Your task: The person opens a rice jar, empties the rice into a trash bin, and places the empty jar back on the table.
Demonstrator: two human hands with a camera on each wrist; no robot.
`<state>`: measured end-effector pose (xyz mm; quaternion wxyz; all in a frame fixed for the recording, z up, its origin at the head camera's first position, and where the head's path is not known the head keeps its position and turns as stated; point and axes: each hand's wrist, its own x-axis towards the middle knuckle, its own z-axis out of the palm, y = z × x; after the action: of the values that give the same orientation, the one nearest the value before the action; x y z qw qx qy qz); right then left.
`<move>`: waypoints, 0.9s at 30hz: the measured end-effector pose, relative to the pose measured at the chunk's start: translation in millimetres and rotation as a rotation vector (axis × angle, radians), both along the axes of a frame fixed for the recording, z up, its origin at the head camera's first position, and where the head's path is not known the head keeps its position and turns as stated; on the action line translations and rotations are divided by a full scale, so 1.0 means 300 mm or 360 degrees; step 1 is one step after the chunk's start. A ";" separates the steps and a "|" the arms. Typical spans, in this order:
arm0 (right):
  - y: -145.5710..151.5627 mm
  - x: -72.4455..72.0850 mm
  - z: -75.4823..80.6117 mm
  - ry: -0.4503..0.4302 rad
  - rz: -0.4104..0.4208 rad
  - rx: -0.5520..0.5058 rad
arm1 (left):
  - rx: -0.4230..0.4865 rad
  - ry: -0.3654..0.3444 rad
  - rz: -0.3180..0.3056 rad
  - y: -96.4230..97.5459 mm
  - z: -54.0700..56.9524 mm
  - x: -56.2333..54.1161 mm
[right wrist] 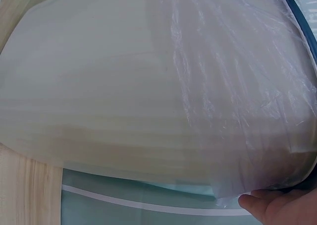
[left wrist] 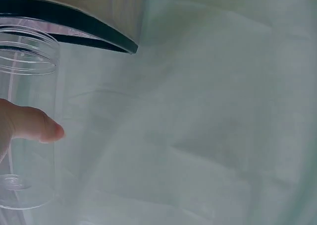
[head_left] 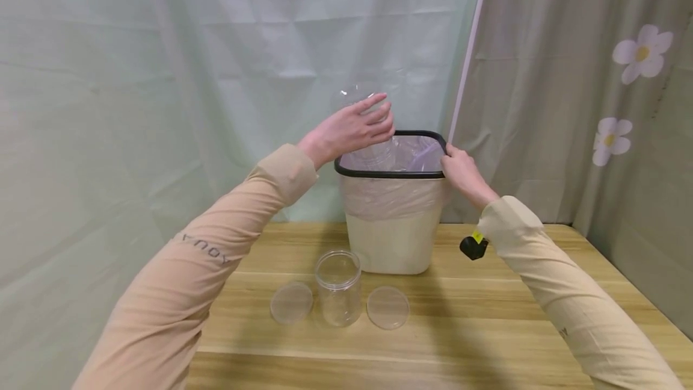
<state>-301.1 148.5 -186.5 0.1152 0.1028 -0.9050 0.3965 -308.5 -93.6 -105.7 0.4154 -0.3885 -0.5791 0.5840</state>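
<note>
My left hand [head_left: 357, 128] grips a clear plastic jar [left wrist: 32, 91] and holds it tipped upside down over the bin. The jar's threaded mouth points down into the bin opening, its base up; in the left wrist view the thumb lies along its side. A cream trash bin [head_left: 387, 242] with a black rim [head_left: 390, 174] stands on the table, lined with a thin translucent bag [head_left: 395, 197] folded over the outside. My right hand [head_left: 464, 174] grips the rim at its right side, with its fingers partly hidden behind the edge.
A second clear jar [head_left: 340, 297] stands uncovered in front of the bin. Round clear lids lie flat on either side of it, a left lid [head_left: 291, 303] and a right lid [head_left: 387, 307]. Pale curtains [head_left: 260, 77] hang behind the wooden table [head_left: 487, 318].
</note>
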 end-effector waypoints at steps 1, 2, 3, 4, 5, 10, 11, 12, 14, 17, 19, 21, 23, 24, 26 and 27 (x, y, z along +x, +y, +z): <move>0.002 -0.001 0.000 -0.0001 0.0001 -0.0003 | -0.0035 0.0013 -0.0012 0.005 0.000 0.001; 0.004 -0.001 0.000 0.0006 -0.0003 -0.0002 | -0.0070 0.0023 -0.0028 0.010 0.000 0.002; 0.006 -0.002 0.000 0.0008 -0.0004 -0.0001 | -0.0110 0.0029 -0.0045 0.015 -0.001 0.003; 0.007 -0.001 0.000 0.0006 -0.0002 -0.0005 | -0.0145 0.0029 -0.0057 0.020 -0.003 0.004; 0.008 -0.002 0.000 0.0005 -0.0003 -0.0006 | -0.0166 0.0012 -0.0065 0.024 -0.004 0.005; 0.011 0.000 0.000 -0.0017 0.0007 -0.0019 | -0.0061 -0.0167 0.0033 0.035 -0.009 0.010; 0.012 0.000 0.000 -0.0015 0.0004 -0.0014 | -0.0044 -0.0187 0.0036 0.038 -0.009 0.010; 0.013 0.001 0.000 -0.0008 -0.0002 -0.0003 | -0.0046 -0.0187 0.0035 0.042 -0.008 0.009; 0.016 0.003 0.003 0.0000 -0.0007 0.0012 | -0.0082 -0.0136 -0.0017 0.051 -0.009 0.007; 0.017 0.005 0.009 0.0025 -0.0024 0.0033 | -0.0012 -0.0046 -0.0062 0.059 -0.005 0.005; 0.015 0.005 0.011 0.0026 -0.0017 0.0034 | 0.0044 -0.0041 -0.0042 0.053 -0.004 0.004; 0.013 0.005 0.011 0.0031 -0.0020 0.0038 | 0.0109 -0.0091 -0.0020 0.043 -0.005 0.002; 0.014 0.005 0.008 0.0028 -0.0026 0.0039 | 0.0174 -0.0175 -0.0040 0.029 -0.009 -0.003; 0.014 0.005 0.007 0.0026 -0.0025 0.0040 | 0.0208 -0.0220 -0.0058 0.022 -0.011 -0.004; 0.014 0.006 0.005 0.0019 -0.0026 0.0028 | 0.0348 -0.0302 -0.0115 0.009 -0.013 -0.007; 0.014 0.006 0.005 0.0012 -0.0024 0.0019 | 0.0422 -0.0320 -0.0147 0.004 -0.013 -0.009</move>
<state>-299.3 152.9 -185.0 0.1208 0.0982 -0.9076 0.3899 -311.3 -92.5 -109.7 0.4293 -0.4131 -0.6712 0.4411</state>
